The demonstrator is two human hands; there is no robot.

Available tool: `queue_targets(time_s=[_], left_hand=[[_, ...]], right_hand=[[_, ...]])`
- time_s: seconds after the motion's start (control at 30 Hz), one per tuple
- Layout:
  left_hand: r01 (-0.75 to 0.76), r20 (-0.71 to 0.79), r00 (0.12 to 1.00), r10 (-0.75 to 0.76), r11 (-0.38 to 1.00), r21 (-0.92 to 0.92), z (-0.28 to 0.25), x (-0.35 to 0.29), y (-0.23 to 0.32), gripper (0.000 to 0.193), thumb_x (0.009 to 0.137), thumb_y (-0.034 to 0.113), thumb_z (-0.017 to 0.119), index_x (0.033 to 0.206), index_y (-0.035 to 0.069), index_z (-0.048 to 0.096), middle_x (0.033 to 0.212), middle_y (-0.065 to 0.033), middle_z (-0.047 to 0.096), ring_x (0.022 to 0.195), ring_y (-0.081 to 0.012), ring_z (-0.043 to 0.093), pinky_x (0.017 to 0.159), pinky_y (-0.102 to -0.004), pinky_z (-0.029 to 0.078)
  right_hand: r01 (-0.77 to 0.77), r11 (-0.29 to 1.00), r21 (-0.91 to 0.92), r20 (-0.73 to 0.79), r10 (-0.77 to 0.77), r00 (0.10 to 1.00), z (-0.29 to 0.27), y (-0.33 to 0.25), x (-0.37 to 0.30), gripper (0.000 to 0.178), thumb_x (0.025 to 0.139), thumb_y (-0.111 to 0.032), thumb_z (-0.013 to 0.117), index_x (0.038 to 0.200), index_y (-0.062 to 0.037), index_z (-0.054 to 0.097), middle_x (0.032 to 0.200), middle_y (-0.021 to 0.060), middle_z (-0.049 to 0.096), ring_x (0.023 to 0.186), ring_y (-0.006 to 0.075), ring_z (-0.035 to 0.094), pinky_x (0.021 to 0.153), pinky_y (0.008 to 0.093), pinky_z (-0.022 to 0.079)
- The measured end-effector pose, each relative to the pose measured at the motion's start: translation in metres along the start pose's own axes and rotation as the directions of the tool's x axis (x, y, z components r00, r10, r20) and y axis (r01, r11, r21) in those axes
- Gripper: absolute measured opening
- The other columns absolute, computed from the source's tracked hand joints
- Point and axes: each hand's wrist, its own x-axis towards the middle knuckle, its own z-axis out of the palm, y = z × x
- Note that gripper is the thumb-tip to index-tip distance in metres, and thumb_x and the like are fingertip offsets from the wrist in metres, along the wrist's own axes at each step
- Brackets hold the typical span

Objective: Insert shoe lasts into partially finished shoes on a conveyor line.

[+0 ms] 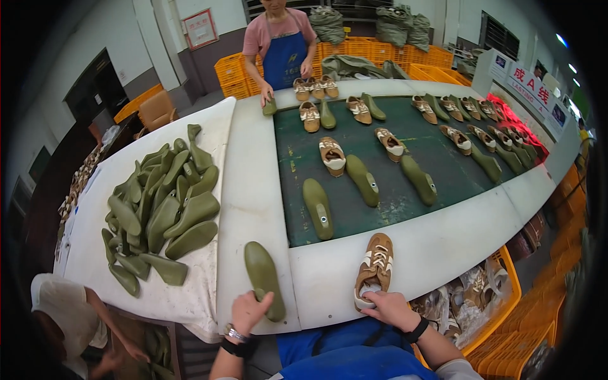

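Observation:
My left hand is closed on the near end of an olive-green shoe last, which lies along the white table edge. To the right, a brown sneaker with white stripes and laces rests on the same edge, toe pointing away. My right hand grips it at the heel, thumb by the shoe's opening. Just beyond, on the dark green belt, a lone last lies nearest me. Farther on, brown sneakers and lasts sit side by side.
A heap of green lasts covers the white cloth at left. Across the belt a co-worker in a blue apron has a hand on a last. An orange crate of plastic-wrapped shoes stands at my right; another person is low at left.

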Motion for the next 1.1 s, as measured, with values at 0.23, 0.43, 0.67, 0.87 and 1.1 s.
queue_targets(time_s=[0.23,0.43,0.67,0.87,1.1], left_hand=[[-0.494,-0.321,0.842,0.433,0.859,-0.137,0.032,-0.008,0.043,0.060,0.072,0.019,0.070,0.121,-0.002,0.043,0.126,-0.0251,0.041,0.118,-0.0380,0.041,0.097,-0.0396,0.038],[-0.499,-0.283,0.864,0.417,0.783,-0.370,0.043,-0.018,0.028,0.056,0.076,0.019,0.066,0.122,-0.003,0.042,0.131,-0.0259,0.035,0.119,-0.0403,0.039,0.100,-0.0407,0.034],[-0.352,-0.482,0.834,0.269,0.932,-0.088,0.077,-0.039,-0.046,0.054,0.079,0.023,0.061,0.122,-0.005,0.043,0.121,-0.0243,0.046,0.115,-0.0386,0.043,0.098,-0.0402,0.035],[-0.353,-0.544,0.775,0.322,0.934,0.051,0.087,-0.045,-0.062,0.035,0.076,0.012,0.057,0.108,-0.002,0.055,0.112,-0.0213,0.054,0.106,-0.0398,0.048,0.090,-0.0477,0.040],[-0.374,-0.545,0.760,0.356,0.924,0.082,0.088,0.031,-0.078,0.035,0.076,0.012,0.056,0.108,-0.001,0.055,0.112,-0.0211,0.054,0.105,-0.0397,0.049,0.090,-0.0474,0.040]], right_hand=[[-0.018,0.999,-0.044,-0.029,0.017,0.999,-0.020,-0.002,0.000,0.032,0.075,-0.029,0.067,0.099,-0.0123,0.055,0.083,0.0108,0.059,0.067,0.0302,0.061,0.057,0.0391,0.048],[0.032,0.929,0.369,-0.031,-0.022,0.999,-0.073,-0.006,0.049,0.039,0.073,-0.024,0.071,0.105,-0.0074,0.055,0.078,0.0104,0.058,0.066,0.0203,0.061,0.060,0.0307,0.049],[0.125,0.921,0.368,-0.033,-0.122,0.992,-0.102,-0.013,0.204,0.034,0.079,-0.033,0.063,0.095,-0.0039,0.059,0.085,0.0146,0.064,0.080,0.0293,0.063,0.068,0.0362,0.048],[0.008,0.989,0.148,-0.073,0.003,0.997,-0.051,-0.003,0.365,0.038,0.074,-0.031,0.063,0.100,-0.0044,0.059,0.095,0.0178,0.063,0.090,0.0329,0.061,0.080,0.0393,0.047],[-0.195,0.981,-0.003,-0.084,0.194,0.977,0.031,0.024,0.452,0.029,0.078,-0.023,0.058,0.098,-0.0014,0.059,0.098,0.0188,0.063,0.094,0.0343,0.059,0.083,0.0421,0.047]])
